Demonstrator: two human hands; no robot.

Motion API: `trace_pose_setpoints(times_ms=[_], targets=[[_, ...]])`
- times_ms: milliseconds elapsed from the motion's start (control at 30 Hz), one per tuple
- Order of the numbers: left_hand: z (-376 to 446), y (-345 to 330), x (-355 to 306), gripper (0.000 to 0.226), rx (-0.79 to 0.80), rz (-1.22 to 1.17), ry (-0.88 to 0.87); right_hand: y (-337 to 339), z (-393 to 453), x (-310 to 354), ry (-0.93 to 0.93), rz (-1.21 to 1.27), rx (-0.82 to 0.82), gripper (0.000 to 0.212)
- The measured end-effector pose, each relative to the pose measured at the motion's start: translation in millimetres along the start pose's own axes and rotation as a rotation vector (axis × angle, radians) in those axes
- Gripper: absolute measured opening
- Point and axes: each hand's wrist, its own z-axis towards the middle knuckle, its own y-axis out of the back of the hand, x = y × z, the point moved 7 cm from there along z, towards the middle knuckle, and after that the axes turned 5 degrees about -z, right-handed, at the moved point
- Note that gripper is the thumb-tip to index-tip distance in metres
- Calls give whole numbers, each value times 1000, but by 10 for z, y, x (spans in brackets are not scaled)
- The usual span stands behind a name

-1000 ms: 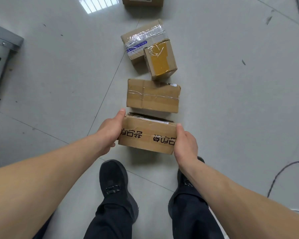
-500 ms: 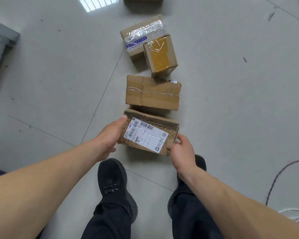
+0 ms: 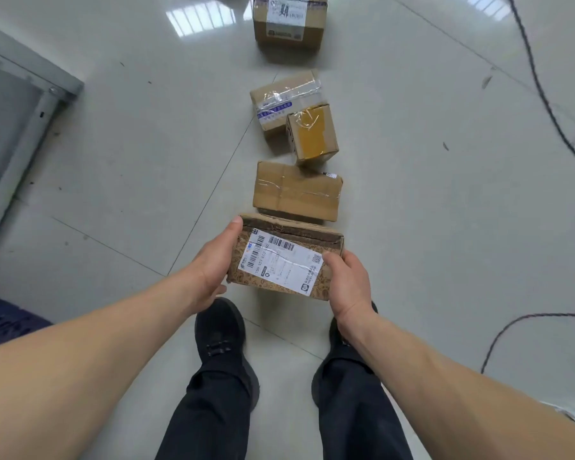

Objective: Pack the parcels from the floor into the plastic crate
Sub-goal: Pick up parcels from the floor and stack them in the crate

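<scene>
Both hands' grip, left hand (image 3: 213,270) and right hand (image 3: 347,287), clasps the patterned brown cardboard parcel with a white label (image 3: 284,260) by its ends; slack pressure could drop it onto the floor parcels.

We see a brown parcel (image 3: 284,260) at the centre of the frame, printed with a darker swirling pattern and bearing a white label with black barcodes. Above it lie plain tan parcels: one (image 3: 297,190) crossed by clear tape, one (image 3: 312,132) with a yellow-orange patch, one (image 3: 284,94) with a blue-and-white strip. The floor (image 3: 113,161) is pale grey, glossy tile. At lower left we see a dark blue crate (image 3: 4,320). Our shoes (image 3: 219,333) and trousers (image 3: 213,410) are black.
</scene>
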Motion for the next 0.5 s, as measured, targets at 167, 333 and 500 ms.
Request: trace_pose_setpoints(times_ms=[167,333,500], targets=[[-923,178,-342,44,-13,-63,-62,308,-743,554,45,-2,-92,23],[-1968,380,-729,45,-22,-106,-154,580,-1626,1236,124,4,-129,35],[-3067,563,-1093,46,-11,-191,-261,829,-2535,1919,283,-11,-145,47]])
